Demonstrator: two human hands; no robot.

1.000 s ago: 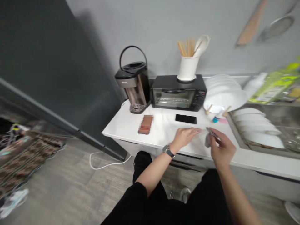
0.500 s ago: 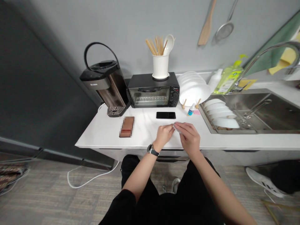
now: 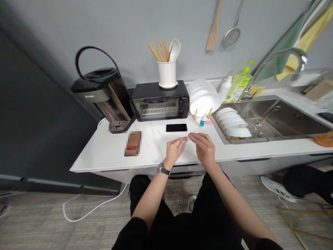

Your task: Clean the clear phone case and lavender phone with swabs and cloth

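My left hand (image 3: 174, 150), with a black-strapped watch (image 3: 163, 169) on its wrist, is raised over the front of the white counter (image 3: 152, 146). Its fingers are pinched together. Facing it, a small gap away, is my right hand (image 3: 204, 146), its fingers also drawn together at the tips. Whatever is in either pinch is too small to make out. Just beyond both hands lies a dark phone (image 3: 176, 127). A small bottle with a blue label (image 3: 203, 120) stands behind my right hand, beside a pink slip (image 3: 208, 123).
Left on the counter are a blurred-out brown item (image 3: 133, 143) and a water dispenser (image 3: 114, 100). A toaster oven (image 3: 158, 104) bears a utensil holder (image 3: 167, 73). White plates (image 3: 205, 99) stand near the sink (image 3: 275, 137), which holds bowls (image 3: 231, 121). Another person's shoe (image 3: 277, 188) shows at right.
My hands were together at the fingertips around a small pale thing; now a gap separates them. The camera view has swung right, so the counter items appear farther left.
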